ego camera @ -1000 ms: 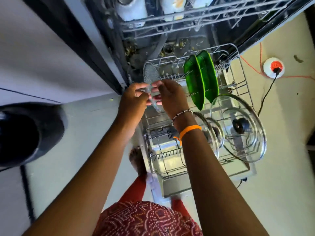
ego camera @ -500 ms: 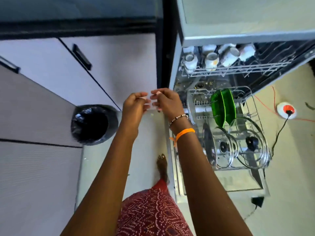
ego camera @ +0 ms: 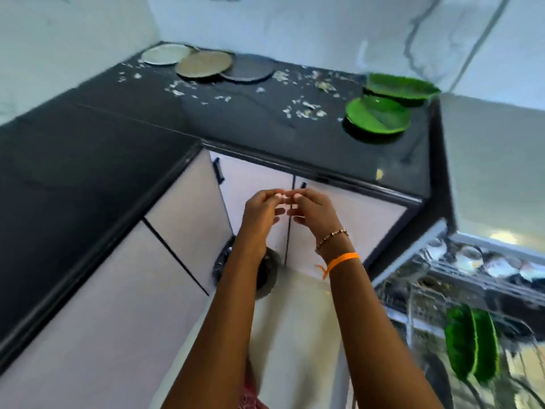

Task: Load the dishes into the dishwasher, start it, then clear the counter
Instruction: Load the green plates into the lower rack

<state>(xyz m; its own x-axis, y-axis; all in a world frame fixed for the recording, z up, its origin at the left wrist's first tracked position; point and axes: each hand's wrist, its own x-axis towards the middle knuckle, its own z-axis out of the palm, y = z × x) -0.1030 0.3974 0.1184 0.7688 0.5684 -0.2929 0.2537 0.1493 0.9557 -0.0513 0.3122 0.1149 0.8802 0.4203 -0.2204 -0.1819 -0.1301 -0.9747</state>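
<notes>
My left hand and right hand meet fingertip to fingertip, curled; I cannot tell whether they hold anything, while green plates wait on the counter for loading.

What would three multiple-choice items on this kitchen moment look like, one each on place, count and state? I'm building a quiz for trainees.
1. Where do the two green leaf-shaped plates still to be loaded lie?
A. on the black counter's right end
B. on the floor
C. in the bin

2. How many round flat plates lie at the counter's far corner?
A. one
B. three
C. five

3. What state is the black counter in?
A. covered by a cloth
B. flooded with water
C. strewn with pale scraps

Answers: 1 A, they sit near the counter's right edge; 2 B, a pale, a tan and a dark plate overlap in a row; 3 C, pale bits are scattered between the plates.
</notes>
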